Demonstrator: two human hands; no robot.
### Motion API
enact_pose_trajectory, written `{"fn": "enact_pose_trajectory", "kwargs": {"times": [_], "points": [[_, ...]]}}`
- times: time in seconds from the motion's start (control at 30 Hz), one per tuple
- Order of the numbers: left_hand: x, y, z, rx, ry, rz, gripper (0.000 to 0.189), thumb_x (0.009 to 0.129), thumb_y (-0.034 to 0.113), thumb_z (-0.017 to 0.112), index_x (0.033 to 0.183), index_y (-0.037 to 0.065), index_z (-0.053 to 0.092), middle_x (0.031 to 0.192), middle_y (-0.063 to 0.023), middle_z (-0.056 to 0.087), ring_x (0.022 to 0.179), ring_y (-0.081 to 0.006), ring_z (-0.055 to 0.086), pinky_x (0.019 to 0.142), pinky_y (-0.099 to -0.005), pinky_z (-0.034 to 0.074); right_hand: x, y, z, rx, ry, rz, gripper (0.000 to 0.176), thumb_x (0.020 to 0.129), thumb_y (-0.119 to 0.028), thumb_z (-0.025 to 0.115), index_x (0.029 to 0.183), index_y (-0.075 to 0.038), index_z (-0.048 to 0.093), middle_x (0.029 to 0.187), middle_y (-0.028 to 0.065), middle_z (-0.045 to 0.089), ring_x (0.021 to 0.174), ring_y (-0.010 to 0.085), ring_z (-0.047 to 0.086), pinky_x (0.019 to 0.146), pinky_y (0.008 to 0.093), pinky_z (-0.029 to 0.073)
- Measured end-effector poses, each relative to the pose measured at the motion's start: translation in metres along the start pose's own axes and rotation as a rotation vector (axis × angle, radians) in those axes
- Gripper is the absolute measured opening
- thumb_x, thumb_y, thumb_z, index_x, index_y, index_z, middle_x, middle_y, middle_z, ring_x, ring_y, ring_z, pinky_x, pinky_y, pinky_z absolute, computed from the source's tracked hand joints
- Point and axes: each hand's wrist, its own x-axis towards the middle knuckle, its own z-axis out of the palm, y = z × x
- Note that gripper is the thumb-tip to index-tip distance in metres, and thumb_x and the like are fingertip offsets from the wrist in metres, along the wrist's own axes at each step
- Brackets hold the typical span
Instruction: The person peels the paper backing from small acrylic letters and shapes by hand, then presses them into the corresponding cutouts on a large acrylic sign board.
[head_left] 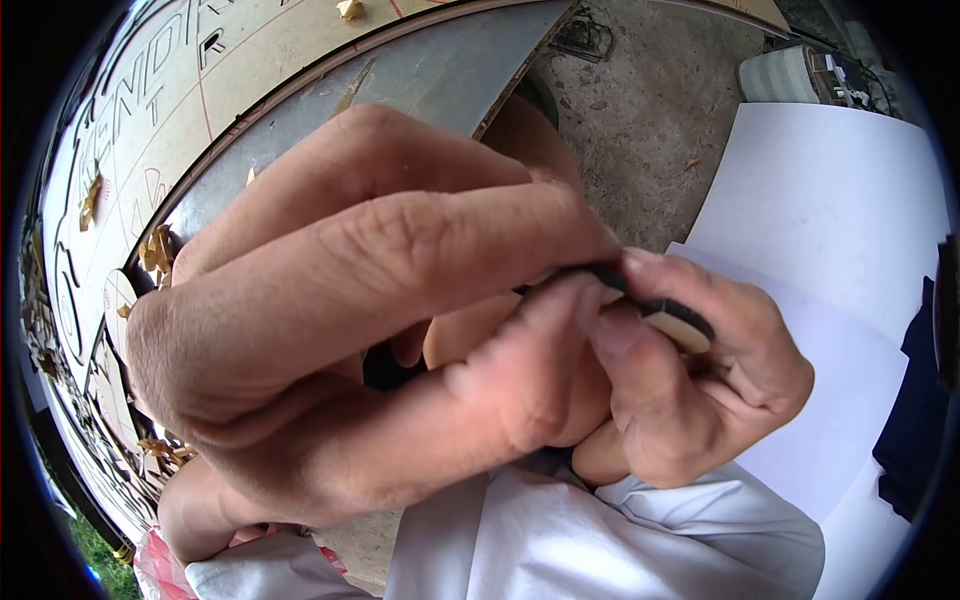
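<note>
Close to the camera, my left hand [370,260] fills much of the view, its fingers bent and its thumb and forefinger pinched together. Between those tips shows the dark end of a small flat piece [682,326], black on top with a cream-coloured edge. From the right, my right hand [730,375] grips the same piece between thumb and forefinger, right beside the left fingertips. My left hand's fingers cover the middle of the piece.
A board [130,150] with outlined letters and brown peeled scraps [158,250] lies at the left, beside a grey surface [450,75]. Large white sheets [830,190] lie at the right, near dark blue cloth [908,410]. Concrete floor [650,110] shows between.
</note>
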Motion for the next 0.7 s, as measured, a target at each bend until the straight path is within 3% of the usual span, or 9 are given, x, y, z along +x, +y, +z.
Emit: {"fn": "enact_pose_trajectory", "kwargs": {"times": [0.1, 0.17, 0.2, 0.27, 0.4, 0.5, 0.6, 0.67, 0.7], "points": [[-0.003, -0.005, 0.008, -0.024, -0.034, 0.09, 0.02, 0.073, 0.008, 0.064, 0.089, -0.004, 0.065, 0.08, -0.0123, 0.057, 0.07, -0.0155, 0.054, 0.06, -0.0246, 0.043, 0.001, 0.002, -0.001, -0.017, 0.04, -0.108, 0.017, 0.074, 0.003, 0.063, 0.09, 0.009, 0.059, 0.075, 0.0162, 0.064, 0.063, 0.0122, 0.06, 0.059, 0.0197, 0.048], [-0.004, -0.003, 0.03, -0.236, 0.244, 0.188, 0.021, 0.073, 0.011, 0.065, 0.088, -0.003, 0.065, 0.08, -0.0114, 0.056, 0.069, -0.0155, 0.053, 0.059, -0.0244, 0.043, 0.002, 0.003, -0.002, 0.09, 0.015, -0.089, 0.017, 0.073, 0.004, 0.064, 0.089, 0.008, 0.059, 0.073, 0.0158, 0.063, 0.059, 0.012, 0.06, 0.056, 0.0193, 0.048], [-0.004, -0.003, 0.023, -0.235, 0.241, 0.19, 0.021, 0.073, 0.011, 0.065, 0.088, -0.003, 0.065, 0.08, -0.0114, 0.056, 0.069, -0.0155, 0.053, 0.059, -0.0244, 0.043, 0.001, 0.002, -0.003, 0.091, 0.018, -0.089, 0.017, 0.073, 0.004, 0.064, 0.089, 0.008, 0.059, 0.073, 0.0158, 0.063, 0.059, 0.012, 0.06, 0.056, 0.0193, 0.048], [-0.004, -0.004, 0.003, -0.142, 0.005, 0.077, 0.022, 0.072, 0.013, 0.067, 0.087, -0.003, 0.064, 0.079, -0.0102, 0.054, 0.068, -0.0142, 0.051, 0.058, -0.0235, 0.042, 0.0, -0.001, -0.007, 0.079, -0.054, -0.015, 0.018, 0.072, 0.006, 0.064, 0.089, 0.008, 0.059, 0.072, 0.0156, 0.063, 0.056, 0.0113, 0.059, 0.052, 0.0179, 0.046], [-0.007, 0.002, 0.007, -0.186, 0.033, 0.001, 0.022, 0.072, 0.014, 0.068, 0.086, -0.003, 0.063, 0.079, -0.0094, 0.052, 0.067, -0.0135, 0.049, 0.058, -0.0239, 0.041, -0.003, 0.004, 0.0, 0.169, 0.039, -0.092, 0.017, 0.072, 0.007, 0.063, 0.088, 0.008, 0.059, 0.071, 0.0151, 0.063, 0.054, 0.0105, 0.058, 0.049, 0.0173, 0.046], [-0.007, 0.012, 0.009, -0.215, 0.036, -0.095, 0.024, 0.072, 0.015, 0.068, 0.087, -0.003, 0.062, 0.079, -0.0091, 0.052, 0.068, -0.0134, 0.048, 0.058, -0.0251, 0.04, -0.004, 0.002, 0.0, 0.141, 0.032, -0.055, 0.018, 0.071, 0.007, 0.062, 0.089, 0.008, 0.06, 0.071, 0.0153, 0.064, 0.055, 0.011, 0.06, 0.049, 0.0181, 0.047], [-0.007, 0.014, 0.01, -0.23, 0.075, -0.198, 0.023, 0.073, 0.015, 0.067, 0.087, -0.002, 0.062, 0.078, -0.0092, 0.052, 0.068, -0.0135, 0.048, 0.059, -0.0254, 0.038, -0.003, 0.005, -0.001, 0.048, 0.023, -0.169, 0.021, 0.068, 0.008, 0.062, 0.088, 0.008, 0.06, 0.071, 0.0153, 0.064, 0.056, 0.0121, 0.061, 0.05, 0.0191, 0.048], [-0.006, -0.003, 0.009, -0.206, 0.038, 0.05, 0.023, 0.073, 0.014, 0.066, 0.087, -0.003, 0.061, 0.078, -0.0094, 0.052, 0.067, -0.0135, 0.046, 0.058, -0.0247, 0.036, -0.002, 0.005, -0.001, 0.046, -0.005, -0.182, 0.022, 0.066, 0.008, 0.061, 0.088, 0.008, 0.059, 0.072, 0.0151, 0.064, 0.056, 0.0131, 0.062, 0.05, 0.0191, 0.048], [-0.006, -0.003, 0.008, -0.205, 0.036, 0.051, 0.023, 0.073, 0.014, 0.066, 0.087, -0.003, 0.061, 0.078, -0.0094, 0.052, 0.067, -0.0135, 0.046, 0.058, -0.0247, 0.036, -0.002, 0.004, -0.001, 0.046, -0.003, -0.182, 0.022, 0.066, 0.008, 0.061, 0.088, 0.008, 0.059, 0.072, 0.0151, 0.064, 0.056, 0.0131, 0.062, 0.05, 0.0191, 0.048]]}}
